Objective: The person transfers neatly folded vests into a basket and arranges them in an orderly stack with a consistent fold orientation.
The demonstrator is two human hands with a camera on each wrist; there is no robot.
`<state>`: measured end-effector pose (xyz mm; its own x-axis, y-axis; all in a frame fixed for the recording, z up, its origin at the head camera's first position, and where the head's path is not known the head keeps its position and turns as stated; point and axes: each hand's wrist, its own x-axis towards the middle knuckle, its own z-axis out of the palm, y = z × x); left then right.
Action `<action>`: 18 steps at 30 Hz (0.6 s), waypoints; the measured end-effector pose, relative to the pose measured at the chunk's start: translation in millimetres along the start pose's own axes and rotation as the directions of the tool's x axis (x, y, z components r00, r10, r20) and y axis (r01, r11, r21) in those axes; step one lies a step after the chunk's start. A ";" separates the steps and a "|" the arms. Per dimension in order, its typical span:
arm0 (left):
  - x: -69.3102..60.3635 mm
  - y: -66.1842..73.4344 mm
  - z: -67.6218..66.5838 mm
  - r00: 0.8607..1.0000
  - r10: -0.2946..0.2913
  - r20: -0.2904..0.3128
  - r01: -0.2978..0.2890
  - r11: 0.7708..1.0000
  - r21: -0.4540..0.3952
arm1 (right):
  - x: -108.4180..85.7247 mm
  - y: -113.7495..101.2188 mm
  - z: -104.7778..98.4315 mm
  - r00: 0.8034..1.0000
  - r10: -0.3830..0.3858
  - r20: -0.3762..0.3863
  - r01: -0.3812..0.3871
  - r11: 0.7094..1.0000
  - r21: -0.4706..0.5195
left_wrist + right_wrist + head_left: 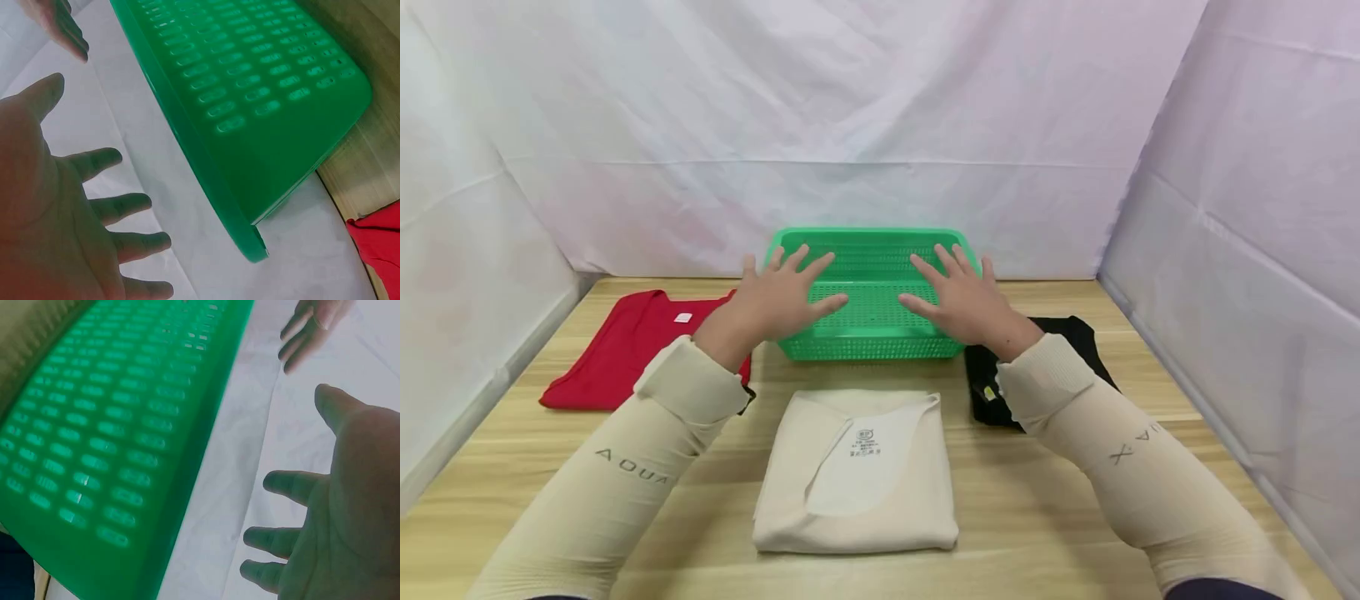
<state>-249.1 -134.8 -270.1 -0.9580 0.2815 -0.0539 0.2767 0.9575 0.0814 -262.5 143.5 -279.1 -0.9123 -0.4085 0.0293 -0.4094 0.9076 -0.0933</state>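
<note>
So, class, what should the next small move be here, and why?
Probably draw the left grip and right grip back to the sides of the folded beige garment: both hold nothing, and the garment lies uncovered in front of the green basket, which looks empty.

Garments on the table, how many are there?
3: red garment on the left, cream garment front centre, black garment on the right, partly hidden by the right sleeve.
</note>
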 end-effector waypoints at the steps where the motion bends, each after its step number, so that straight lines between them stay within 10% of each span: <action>1: -2.5 0.9 1.6 1.000 0.013 -0.015 -0.013 1.000 -0.006 | -3.0 -0.7 1.8 1.000 -0.016 -0.014 0.016 1.000 0.001; 9: -35.9 11.9 17.7 0.968 0.158 -0.195 -0.162 0.987 -0.003 | -45.5 -15.7 22.3 0.959 -0.208 -0.191 0.216 0.976 0.021; 11: -46.0 15.4 20.8 0.928 0.231 -0.293 -0.248 0.968 -0.023 | -59.1 -21.3 27.7 0.917 -0.288 -0.277 0.308 0.951 0.029; 15: -62.8 23.3 28.2 0.799 0.390 -0.457 -0.472 0.878 -0.077 | -82.3 -30.6 38.6 0.831 -0.417 -0.368 0.462 0.886 0.042; 18: -69.6 29.6 36.4 0.762 0.465 -0.450 -0.563 0.819 -0.107 | -92.1 -31.8 46.6 0.833 -0.446 -0.328 0.489 0.870 0.059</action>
<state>-171.5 -123.7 -300.2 -0.6349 0.6315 0.4450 0.7585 0.6190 0.2038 -165.0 147.7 -325.2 -0.5809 -0.7134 0.3920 -0.8019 0.5842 -0.1252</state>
